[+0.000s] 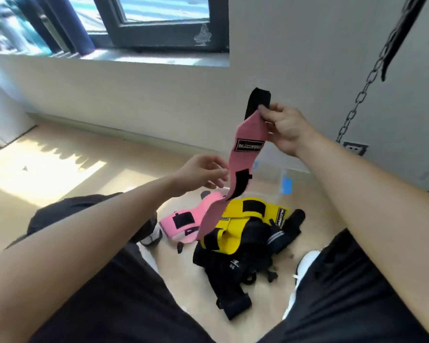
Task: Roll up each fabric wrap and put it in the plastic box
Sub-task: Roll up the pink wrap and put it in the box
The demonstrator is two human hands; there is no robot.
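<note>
Holding the pink wrap (245, 147) up in front of us, we are pinching its top between the thumb and curled fingers of our right hand (286, 131), just where the pink cloth is meeting the black fastening end. The wrap is hanging unrolled at full length, its lower end trailing down in front of the pile below.

Our left hand (203, 174) is reaching in lower down, fingers loose and gripping nothing. Its fingertips are sitting just beside the wrap's edge near a black patch, and we cannot tell whether they are touching it.

Between our legs, on the floor (60, 169), we are seeing a second pink wrap (181, 221) lying loose, a yellow wrap (235, 219) beside it, and black wraps (230, 271) heaped under and in front of the yellow one. The plastic box (286, 184), clear with blue latches, is standing on the floor just behind the pile, partly hidden by the hanging wrap. A chain (364, 90) is hanging at right.
</note>
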